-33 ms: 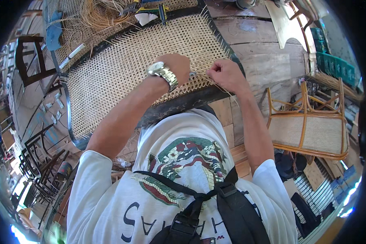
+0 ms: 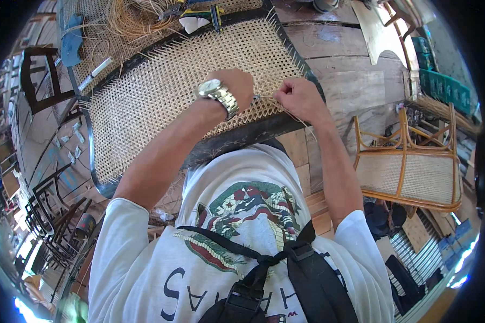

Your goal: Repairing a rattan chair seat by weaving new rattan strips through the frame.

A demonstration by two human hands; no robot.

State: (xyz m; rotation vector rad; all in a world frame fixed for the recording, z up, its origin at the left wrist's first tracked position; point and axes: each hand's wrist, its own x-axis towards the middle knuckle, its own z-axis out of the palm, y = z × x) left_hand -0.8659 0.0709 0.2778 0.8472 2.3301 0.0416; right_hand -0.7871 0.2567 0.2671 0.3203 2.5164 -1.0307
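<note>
A woven cane panel (image 2: 161, 91) in a dark wooden frame lies in front of me. My left hand (image 2: 236, 89), with a metal watch on the wrist, is closed low over the panel's near right part. A small metal tip (image 2: 256, 98) shows beside its fingers; the rest of that tool is hidden. Just to the right, my right hand (image 2: 302, 99) pinches a thin cane strand (image 2: 305, 123), which trails down past the wrist and over the frame's near edge. Between the two hands a short stretch of strand meets the weave. Loose strand ends stick out along the frame's edges.
Beyond the panel lie a coil of cane (image 2: 129, 19), a yellow-and-black tool (image 2: 215, 19) and a white-handled tool (image 2: 96, 74). A rattan chair (image 2: 407, 172) lies to the right near a green crate (image 2: 444, 91). Dark chair frames (image 2: 40, 81) stand left.
My left hand has shifted very slightly to the right, toward my right hand. The right hand and the panel look the same.
</note>
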